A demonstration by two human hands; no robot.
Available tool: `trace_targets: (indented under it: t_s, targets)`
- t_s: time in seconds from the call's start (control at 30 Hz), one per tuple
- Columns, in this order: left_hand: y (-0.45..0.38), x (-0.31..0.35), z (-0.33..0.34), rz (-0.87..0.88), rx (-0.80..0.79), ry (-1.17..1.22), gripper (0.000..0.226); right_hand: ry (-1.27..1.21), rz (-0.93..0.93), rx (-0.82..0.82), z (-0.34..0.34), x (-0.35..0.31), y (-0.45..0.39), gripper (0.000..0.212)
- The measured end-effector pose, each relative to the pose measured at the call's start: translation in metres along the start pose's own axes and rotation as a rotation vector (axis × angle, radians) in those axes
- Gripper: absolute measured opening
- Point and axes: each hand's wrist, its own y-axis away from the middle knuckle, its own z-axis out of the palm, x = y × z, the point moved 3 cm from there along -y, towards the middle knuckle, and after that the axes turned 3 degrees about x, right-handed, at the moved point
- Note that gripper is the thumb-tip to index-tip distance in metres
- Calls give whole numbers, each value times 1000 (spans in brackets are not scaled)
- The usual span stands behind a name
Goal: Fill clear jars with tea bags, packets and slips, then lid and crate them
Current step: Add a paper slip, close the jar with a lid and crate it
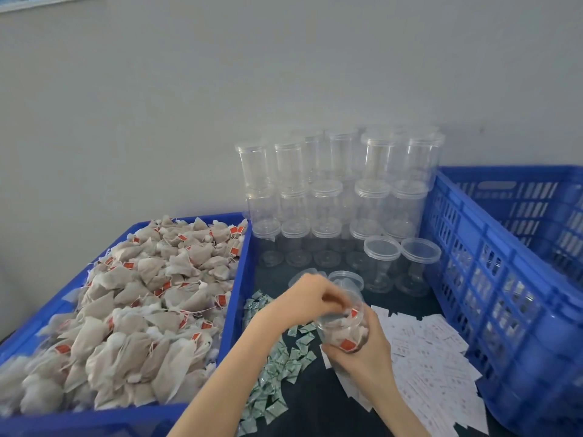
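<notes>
My right hand (362, 348) grips a clear jar (342, 329), tilted with its mouth toward the upper left and with tea bags inside. At the jar's mouth my left hand (310, 294) has its fingers bunched together; what they pinch is blurred. A heap of tea bags (132, 310) with red tags fills the blue tray (235, 298) to the left. Small green packets (277, 373) lie scattered on the dark tabletop under my left forearm. White paper slips (435, 357) are spread out to the right of the jar.
Stacked empty lidded jars (334, 197) stand against the wall behind. Two lidded jars (400, 263) stand in front of that stack, and a loose lid (345, 277) lies just beyond my hands. A large blue slatted crate (504, 279) stands at the right.
</notes>
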Motion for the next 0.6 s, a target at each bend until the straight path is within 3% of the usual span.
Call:
trace_targets:
  t_s: [0.07, 0.13, 0.27, 0.33, 0.6]
  targets:
    - [2, -10, -5, -63, 297, 140, 19, -4, 5, 39, -7, 2, 0, 93]
    - [3, -28, 2, -204, 436, 69, 22, -7, 3, 66, -15, 3, -1, 87]
    - [5, -56, 50, -428, 135, -403, 24, 17, -14, 90, -28, 2, -1, 82]
    - [8, -65, 71, -475, 26, -521, 24, 11, -19, 91, -31, 3, 1, 80]
    - [12, -88, 87, -499, 86, -619, 32, 1, -28, 87, -35, 9, 9, 88]
